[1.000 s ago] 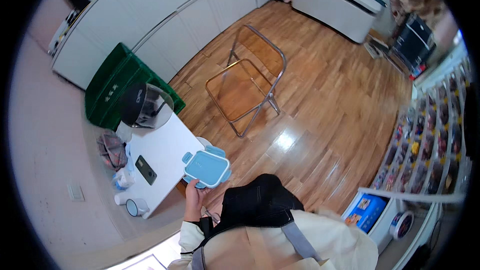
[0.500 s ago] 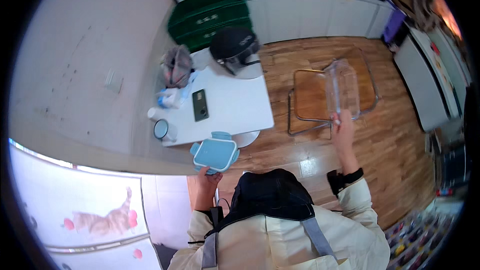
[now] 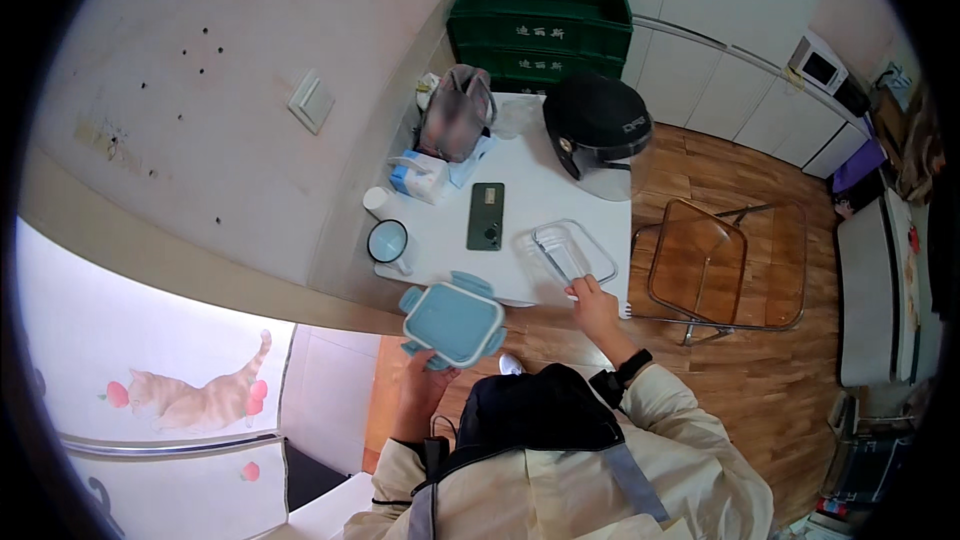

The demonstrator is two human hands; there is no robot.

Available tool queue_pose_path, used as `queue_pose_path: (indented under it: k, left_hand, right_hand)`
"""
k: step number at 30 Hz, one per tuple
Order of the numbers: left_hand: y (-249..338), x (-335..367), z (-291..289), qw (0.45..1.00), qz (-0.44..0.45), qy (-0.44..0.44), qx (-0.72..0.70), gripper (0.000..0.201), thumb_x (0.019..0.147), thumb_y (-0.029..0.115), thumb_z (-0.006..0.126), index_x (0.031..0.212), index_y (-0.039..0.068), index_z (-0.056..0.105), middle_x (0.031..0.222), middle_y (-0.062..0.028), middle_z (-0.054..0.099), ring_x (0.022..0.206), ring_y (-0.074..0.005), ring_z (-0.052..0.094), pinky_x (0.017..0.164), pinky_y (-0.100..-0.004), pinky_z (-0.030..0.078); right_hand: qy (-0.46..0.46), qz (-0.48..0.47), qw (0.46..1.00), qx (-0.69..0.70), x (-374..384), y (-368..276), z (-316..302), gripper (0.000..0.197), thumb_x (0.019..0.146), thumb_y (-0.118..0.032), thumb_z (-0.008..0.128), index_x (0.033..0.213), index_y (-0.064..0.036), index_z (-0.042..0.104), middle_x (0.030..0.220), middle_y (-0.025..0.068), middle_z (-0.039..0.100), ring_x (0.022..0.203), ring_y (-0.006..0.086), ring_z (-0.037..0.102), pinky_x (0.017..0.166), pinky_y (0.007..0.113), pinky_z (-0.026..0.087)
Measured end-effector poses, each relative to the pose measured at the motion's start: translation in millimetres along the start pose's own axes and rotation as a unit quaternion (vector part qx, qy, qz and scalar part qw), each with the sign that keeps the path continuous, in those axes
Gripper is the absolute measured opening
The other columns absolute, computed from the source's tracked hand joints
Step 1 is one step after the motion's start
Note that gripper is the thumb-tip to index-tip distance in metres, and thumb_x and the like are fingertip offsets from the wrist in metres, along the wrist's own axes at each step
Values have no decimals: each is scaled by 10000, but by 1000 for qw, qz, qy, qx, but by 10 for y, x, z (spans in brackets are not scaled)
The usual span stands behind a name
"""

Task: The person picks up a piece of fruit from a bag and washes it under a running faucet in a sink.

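Note:
My left hand (image 3: pixel 425 380) grips a light blue food container lid (image 3: pixel 455 323) by its near edge, with its side flaps folded outward. The lid is just off the near edge of the white table (image 3: pixel 440 240). In my right hand (image 3: pixel 594 306) is the near edge of a clear rectangular food container (image 3: pixel 577 252), held at the table's near right corner. Whether the container's base rests on the tabletop I cannot tell. A dark green phone (image 3: pixel 486 216) lies to its left on the table.
On the table are a black helmet (image 3: pixel 598 120), a bag (image 3: pixel 460 115), a tissue pack (image 3: pixel 420 178), a white cup (image 3: pixel 378 202) and a blue-lined mug (image 3: pixel 388 241). Green crates (image 3: pixel 540 35) stand behind. A brown folding chair (image 3: pixel 700 260) is at right.
My right hand has brought the clear container leftward from over the chair to the table. The lid stays in my left hand, and my view has turned.

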State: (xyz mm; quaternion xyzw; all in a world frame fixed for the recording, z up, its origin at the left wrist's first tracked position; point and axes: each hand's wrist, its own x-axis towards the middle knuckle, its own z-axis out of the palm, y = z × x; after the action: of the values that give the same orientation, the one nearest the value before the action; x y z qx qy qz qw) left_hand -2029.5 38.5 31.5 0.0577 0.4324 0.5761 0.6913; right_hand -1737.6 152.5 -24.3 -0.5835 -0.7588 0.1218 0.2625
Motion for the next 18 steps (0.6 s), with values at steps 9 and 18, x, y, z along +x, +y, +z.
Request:
queue_pose_path:
  k: [9, 18]
  left_hand:
    - [387, 712, 340, 979, 9, -8, 205, 371, 843, 129, 457, 1199, 47, 393, 1136, -84, 510, 1006, -234, 531, 795, -384, 457]
    - [469, 1154, 878, 976, -2, -32, 216, 479, 818, 109, 480, 1263, 47, 315, 1154, -99, 476, 1040, -247, 513, 817, -410, 458]
  right_hand:
    - [45, -95, 992, -72, 236, 132, 568, 142, 795, -222, 586, 792, -105, 504, 753, 40, 512, 491, 246, 557, 416, 355, 439]
    - [-89, -147, 979, -105, 353, 484, 552, 240, 772, -294, 622, 907, -119, 525, 827, 38, 500, 563, 224, 590, 451, 342, 461]
